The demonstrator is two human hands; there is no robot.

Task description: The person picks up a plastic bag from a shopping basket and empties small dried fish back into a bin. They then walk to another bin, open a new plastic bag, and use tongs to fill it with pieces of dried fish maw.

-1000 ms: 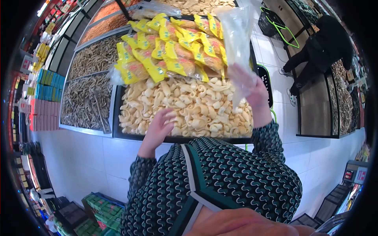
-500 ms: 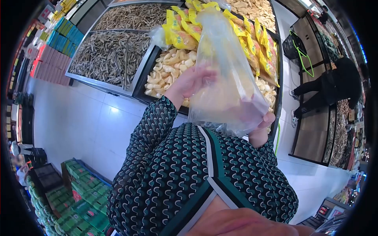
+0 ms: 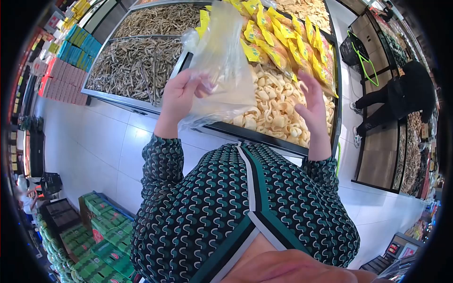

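Observation:
My left hand (image 3: 180,94) is closed on a clear plastic bag (image 3: 226,82), which hangs over the bin's left part. The bag looks thin and wrinkled, with its upper end rising toward the far side. My right hand (image 3: 313,100) holds nothing; its fingers are apart above the pale, curled dried pieces (image 3: 276,96) in the black-edged bin (image 3: 264,138). Beyond that hand, yellow snack packets (image 3: 283,40) lie in several rows on the same bin. Part of the packets and dried pieces is seen only through the bag or hidden by it.
To the left, a metal-edged bin holds small dried fish (image 3: 137,66). Red-and-white boxes (image 3: 63,80) are stacked farther left, and green boxes (image 3: 106,236) at lower left. At right, a person in black (image 3: 401,94) stands near a black basket (image 3: 351,49).
My right hand has let go of the bag and moved up, fingers spread. My left hand has shifted left with the bag, baring more of the dried pieces and yellow packets.

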